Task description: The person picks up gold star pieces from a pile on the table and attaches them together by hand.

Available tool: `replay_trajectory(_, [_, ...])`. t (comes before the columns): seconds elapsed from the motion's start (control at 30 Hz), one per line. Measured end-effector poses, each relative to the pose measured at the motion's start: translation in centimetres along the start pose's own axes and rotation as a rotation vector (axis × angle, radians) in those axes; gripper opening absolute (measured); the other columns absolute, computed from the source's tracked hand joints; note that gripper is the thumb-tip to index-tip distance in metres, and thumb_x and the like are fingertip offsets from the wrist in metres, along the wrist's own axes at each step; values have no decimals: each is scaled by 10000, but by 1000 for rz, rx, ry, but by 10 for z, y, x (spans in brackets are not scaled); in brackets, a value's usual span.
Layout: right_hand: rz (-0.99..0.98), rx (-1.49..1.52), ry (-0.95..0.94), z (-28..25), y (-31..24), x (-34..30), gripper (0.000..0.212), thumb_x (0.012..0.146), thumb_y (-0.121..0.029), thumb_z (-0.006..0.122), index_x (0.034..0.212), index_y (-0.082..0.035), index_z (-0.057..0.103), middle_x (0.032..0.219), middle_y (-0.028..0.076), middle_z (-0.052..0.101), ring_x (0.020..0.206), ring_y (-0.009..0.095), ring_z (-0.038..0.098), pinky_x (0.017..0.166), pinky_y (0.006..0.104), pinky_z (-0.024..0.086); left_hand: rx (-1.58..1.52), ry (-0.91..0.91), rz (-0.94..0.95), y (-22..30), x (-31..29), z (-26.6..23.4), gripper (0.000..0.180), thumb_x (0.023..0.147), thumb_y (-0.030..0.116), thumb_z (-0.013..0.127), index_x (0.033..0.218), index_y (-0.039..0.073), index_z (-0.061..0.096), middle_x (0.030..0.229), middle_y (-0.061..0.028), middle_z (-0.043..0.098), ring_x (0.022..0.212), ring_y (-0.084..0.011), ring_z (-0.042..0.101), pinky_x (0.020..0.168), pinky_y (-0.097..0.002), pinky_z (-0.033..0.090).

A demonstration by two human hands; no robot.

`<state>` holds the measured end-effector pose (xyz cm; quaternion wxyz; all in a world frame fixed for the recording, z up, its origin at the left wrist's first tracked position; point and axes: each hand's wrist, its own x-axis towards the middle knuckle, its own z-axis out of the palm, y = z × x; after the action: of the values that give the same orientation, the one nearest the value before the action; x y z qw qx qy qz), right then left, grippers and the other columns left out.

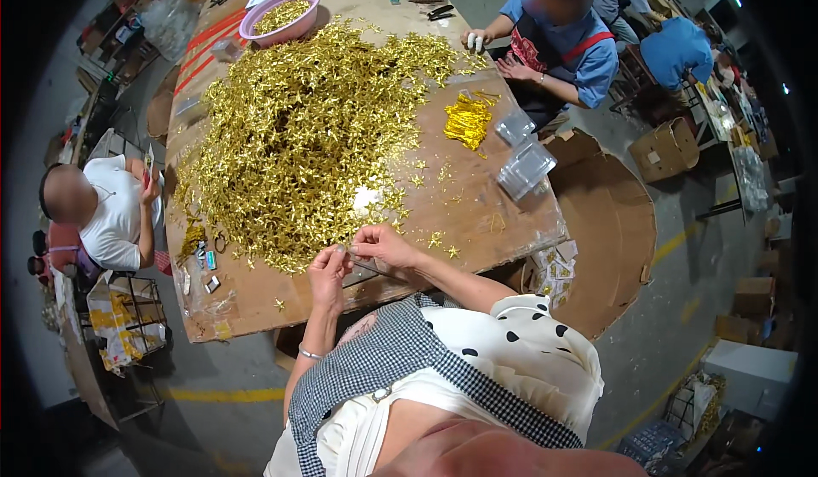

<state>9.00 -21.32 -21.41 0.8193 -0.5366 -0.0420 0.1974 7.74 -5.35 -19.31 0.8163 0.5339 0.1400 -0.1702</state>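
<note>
My left hand [327, 274] and my right hand [383, 248] meet at the near edge of a large pile of small gold stars [298, 119]. Fingers and thumb of each are pressed together in a pinch. Whatever lies between the fingertips is too small to make out. A dark thin strip [375, 271] shows just below my right hand, and I cannot tell whether it is held. Right beyond my hands, a small white heap [366, 198] lies among the stars. A few loose stars [436, 238] are scattered to the right.
The wooden table [477, 221] also bears a pink basin [294, 27] of gold pieces, a bundle of gold ties [468, 121] and clear plastic boxes [526, 169]. A large open carton [605, 213] stands at the right. One person [111, 204] sits left, another [558, 43] far right.
</note>
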Motion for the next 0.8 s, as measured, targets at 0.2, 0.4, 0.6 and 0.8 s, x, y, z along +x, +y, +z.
replay_trajectory(0.2, [23, 17, -10, -4, 2, 1, 101, 792, -104, 589, 731, -26, 568, 646, 9, 565, 583, 66, 515, 543, 203, 429, -32, -2, -10, -2, 2, 2, 119, 806, 90, 573, 894, 11, 585, 732, -27, 592, 584, -92, 544, 538, -205, 447])
replay_trajectory(0.4, [10, -19, -21, -10, 5, -2, 95, 813, -107, 577, 767, -27, 554, 681, -5, 553, 615, 61, 510, 563, 200, 423, -10, -19, -41, -6, 5, 4, 121, 812, 91, 568, 895, 4, 583, 733, -27, 587, 584, -91, 538, 539, -199, 446])
replay_trajectory(0.6, [23, -52, 19, -11, 3, -5, 107, 814, -122, 578, 758, -32, 557, 676, -5, 563, 617, 61, 522, 561, 192, 418, 15, -28, -57, -6, 6, 6, 122, 814, 99, 568, 898, 10, 582, 724, -22, 583, 580, -83, 532, 538, -197, 444])
replay_trajectory(0.8, [42, -66, 28, -8, 1, -5, 98, 809, -110, 581, 757, -31, 559, 676, -2, 568, 619, 61, 527, 562, 194, 424, 44, -17, -83, -1, 2, 9, 85, 828, 151, 559, 836, 69, 579, 686, 5, 584, 563, -82, 526, 537, -197, 427])
